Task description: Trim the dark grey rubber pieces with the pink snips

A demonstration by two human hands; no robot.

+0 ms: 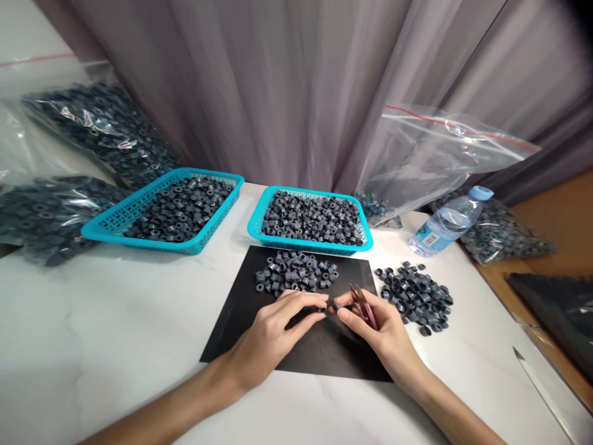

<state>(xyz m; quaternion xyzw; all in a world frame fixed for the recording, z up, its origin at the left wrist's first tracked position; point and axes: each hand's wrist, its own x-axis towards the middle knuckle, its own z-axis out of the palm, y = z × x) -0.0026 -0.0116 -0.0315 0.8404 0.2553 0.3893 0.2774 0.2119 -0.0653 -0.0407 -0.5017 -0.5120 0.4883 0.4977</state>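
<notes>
Over a black mat (pixel 324 358), my left hand (pixel 273 327) pinches a small dark grey ring-shaped part (pixel 320 309) between thumb and fingertips. Close by, my right hand (pixel 389 324) holds a pair of dark red thread snips (pixel 364 307) against its palm, blades pointing up and away. Its thumb and forefinger also pinch a small dark part (pixel 336 306). The two fingertips are a short gap apart. Just beyond them on the mat is a heap of grey ring parts (pixel 296 272). Another heap of dark, hollow-looking pieces (pixel 419 296) lies right of my right hand.
Behind the mat stands a blue basket (pixel 308 245) full of grey parts, with a second blue basket (pixel 139 246) to its left. Filled plastic bags (pixel 106 130) lean at left. A water bottle (pixel 447 222) and an upright clear bag (pixel 417 161) are at right.
</notes>
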